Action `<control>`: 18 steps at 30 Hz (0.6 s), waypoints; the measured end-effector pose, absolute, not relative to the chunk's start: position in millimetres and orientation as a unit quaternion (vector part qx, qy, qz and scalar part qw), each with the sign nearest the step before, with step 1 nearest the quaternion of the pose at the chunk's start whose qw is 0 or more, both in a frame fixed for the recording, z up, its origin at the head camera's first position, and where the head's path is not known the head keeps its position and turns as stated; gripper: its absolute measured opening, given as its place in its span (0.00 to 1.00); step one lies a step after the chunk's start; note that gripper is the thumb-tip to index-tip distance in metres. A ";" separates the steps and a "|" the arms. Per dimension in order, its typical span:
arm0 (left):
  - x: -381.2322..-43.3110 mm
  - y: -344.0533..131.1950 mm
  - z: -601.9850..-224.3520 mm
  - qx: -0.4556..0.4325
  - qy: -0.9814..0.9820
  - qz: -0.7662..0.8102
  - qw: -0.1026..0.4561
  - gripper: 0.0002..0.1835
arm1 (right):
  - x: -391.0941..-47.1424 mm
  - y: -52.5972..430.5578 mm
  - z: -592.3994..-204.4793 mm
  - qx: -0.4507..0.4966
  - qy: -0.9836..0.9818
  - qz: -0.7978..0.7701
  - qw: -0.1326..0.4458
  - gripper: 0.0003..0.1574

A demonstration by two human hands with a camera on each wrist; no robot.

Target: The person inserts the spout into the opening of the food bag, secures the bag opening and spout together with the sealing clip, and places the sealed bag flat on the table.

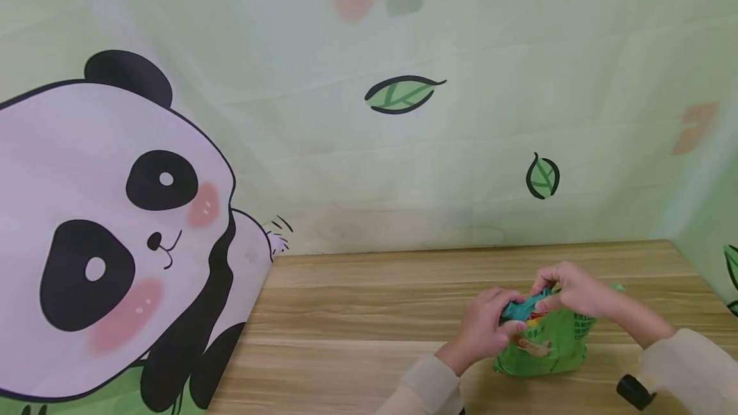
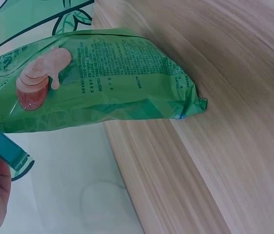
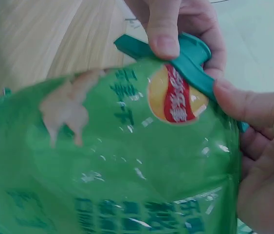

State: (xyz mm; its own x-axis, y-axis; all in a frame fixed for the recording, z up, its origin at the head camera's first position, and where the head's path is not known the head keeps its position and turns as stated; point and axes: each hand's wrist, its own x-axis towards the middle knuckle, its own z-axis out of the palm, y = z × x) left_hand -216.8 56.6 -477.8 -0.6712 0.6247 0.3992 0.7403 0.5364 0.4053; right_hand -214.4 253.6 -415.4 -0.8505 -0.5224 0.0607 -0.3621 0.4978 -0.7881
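Note:
A green printed snack bag [image 1: 544,344] stands on the wooden table, its top edge between both hands. Across that edge lies a teal bag clip [image 3: 195,75], its strip running slantwise in the right wrist view. My left hand [image 1: 484,325] pinches the clip near its left end, thumb pressed on the strip [image 3: 139,47]. With thumb and curled fingers my right hand [image 1: 576,290] grips the clip and the bag's top corner on the other side. In the left wrist view the bag [image 2: 102,78] shows small print, and the clip [image 2: 3,144] sticks out beside some fingers.
The wooden table [image 1: 346,312] meets a pale green cloth backdrop [image 1: 461,165] at its back edge. A large printed panda [image 1: 184,114] covers the left of that cloth. A black device [image 1: 634,392] sits at the right sleeve.

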 end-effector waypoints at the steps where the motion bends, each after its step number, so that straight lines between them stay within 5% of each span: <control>1: -216.8 56.7 -477.8 -0.391 -0.870 -0.281 0.103 0.16 | -215.2 254.4 -414.7 -0.260 0.857 -0.433 0.101 0.08; 8: -217.6 56.6 -478.4 -0.389 -0.873 -0.279 0.098 0.16 | -221.5 267.3 -408.6 -0.341 0.813 -0.444 0.161 0.11; 18: -216.8 56.8 -477.4 -0.386 -0.870 -0.291 0.095 0.15 | -222.9 279.9 -409.0 -0.341 0.792 -0.470 0.191 0.13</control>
State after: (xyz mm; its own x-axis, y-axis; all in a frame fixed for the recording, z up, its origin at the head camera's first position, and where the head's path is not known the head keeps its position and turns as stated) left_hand -216.8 56.8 -477.4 -0.6841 0.6160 0.3905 0.7270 0.5333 0.4325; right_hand -222.9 279.9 -409.0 -0.6952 -0.7186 0.0177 -0.3598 0.3266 -0.8740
